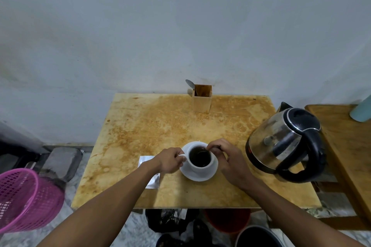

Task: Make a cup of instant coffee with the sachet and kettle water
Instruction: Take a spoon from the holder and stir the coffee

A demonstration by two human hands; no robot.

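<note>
A white cup (200, 167) full of dark coffee stands on a white saucer (208, 176) near the front middle of the stained wooden table (140, 126). My left hand (170, 160) grips the cup's handle on its left side. Over the cup's right rim, my right hand (224, 156) pinches the thin handle of a spoon (200, 152) whose bowl sits in the coffee. A silver sachet (153, 180) lies flat on the table under my left wrist, partly hidden. The steel kettle (281, 142) with a black lid and handle stands at the table's right edge.
A wooden holder (201, 99) with another spoon (190, 83) stands at the table's back edge by the wall. A pink basket (26, 198) sits on the floor left. A second wooden surface (349, 146) lies right of the kettle. Dark bags and buckets sit below the table's front.
</note>
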